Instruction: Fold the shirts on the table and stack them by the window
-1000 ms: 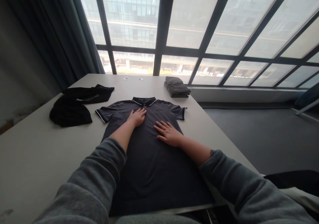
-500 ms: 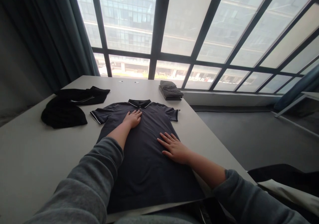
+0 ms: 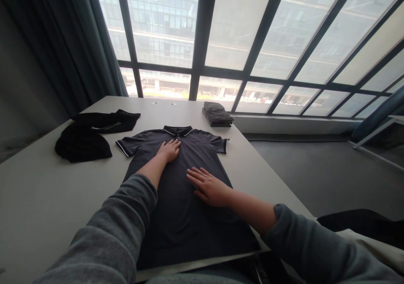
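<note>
A dark grey polo shirt (image 3: 189, 229) lies spread flat, front up, its collar pointing away from me and its hem near the table's front edge. White piping runs along the collar and sleeve cuffs. My left hand (image 3: 169, 150) rests open on the chest just below the collar, fingers stretched out. Lower down, my right hand (image 3: 211, 187) lies open over the middle of the shirt, palm down with fingers extended. Neither hand grips the cloth.
The white table (image 3: 38, 200) carries crumpled black clothing (image 3: 83, 141) at the left. A folded stack of striped clothes (image 3: 217, 115) sits at the far right corner. Windows stand behind the table, and a curtain (image 3: 69, 40) hangs at left.
My right hand has slid left across the shirt, from its right side toward the middle. My left hand stays in place on the chest.
</note>
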`<state>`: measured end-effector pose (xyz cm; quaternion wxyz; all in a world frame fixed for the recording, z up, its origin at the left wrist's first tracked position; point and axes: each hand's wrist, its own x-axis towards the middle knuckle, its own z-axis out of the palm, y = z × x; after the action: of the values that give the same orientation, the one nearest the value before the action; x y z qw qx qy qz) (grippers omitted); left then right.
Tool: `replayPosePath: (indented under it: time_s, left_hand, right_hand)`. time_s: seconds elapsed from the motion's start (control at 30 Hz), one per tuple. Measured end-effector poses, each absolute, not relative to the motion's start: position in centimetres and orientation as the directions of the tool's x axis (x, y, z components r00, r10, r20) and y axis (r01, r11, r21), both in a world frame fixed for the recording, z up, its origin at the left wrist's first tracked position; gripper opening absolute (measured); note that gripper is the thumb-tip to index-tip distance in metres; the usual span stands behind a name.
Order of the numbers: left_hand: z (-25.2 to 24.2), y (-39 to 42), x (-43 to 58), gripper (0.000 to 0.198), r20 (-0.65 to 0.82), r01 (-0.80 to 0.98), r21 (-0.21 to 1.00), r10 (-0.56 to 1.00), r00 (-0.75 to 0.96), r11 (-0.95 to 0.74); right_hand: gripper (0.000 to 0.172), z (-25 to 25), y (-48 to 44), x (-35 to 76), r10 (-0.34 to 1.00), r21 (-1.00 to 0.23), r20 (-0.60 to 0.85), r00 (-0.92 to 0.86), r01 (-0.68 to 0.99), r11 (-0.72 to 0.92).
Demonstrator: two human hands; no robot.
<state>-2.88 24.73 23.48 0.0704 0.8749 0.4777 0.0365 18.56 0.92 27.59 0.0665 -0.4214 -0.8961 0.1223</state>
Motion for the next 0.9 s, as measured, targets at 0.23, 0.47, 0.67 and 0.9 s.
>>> replayPosePath:
  time_s: [0.23, 0.47, 0.67, 0.9]
  left_hand:
    - [23.1, 24.8, -3.1, 0.062, 0.034, 0.824, 0.143, 0.834, 0.550, -0.549]
    - [22.9, 24.9, -2.7, 0.065, 0.033, 0.844, 0.147, 0.855, 0.517, -0.516]
    - [22.9, 25.1, -3.5, 0.071, -0.034, 0.898, 0.146, 0.905, 0.425, -0.416]
    - [23.9, 24.9, -6.8, 0.069, -0.102, 0.935, 0.128, 0.933, 0.344, -0.331]
  right_hand:
    - [0.069, 26.4, 15.7, 15.3, 0.955, -0.226, -0.010, -0.297, 0.931, 0.287]
    - [0.069, 25.1, 21.6, 12.7, 0.982, -0.251, -0.027, -0.189, 0.952, 0.176]
    - [0.070, 23.8, 22.0, 13.1, 0.986, -0.239, -0.069, -0.150, 0.962, 0.130]
    - [0.080, 24.3, 21.7, 12.9, 0.992, -0.232, -0.082, -0.097, 0.970, 0.076]
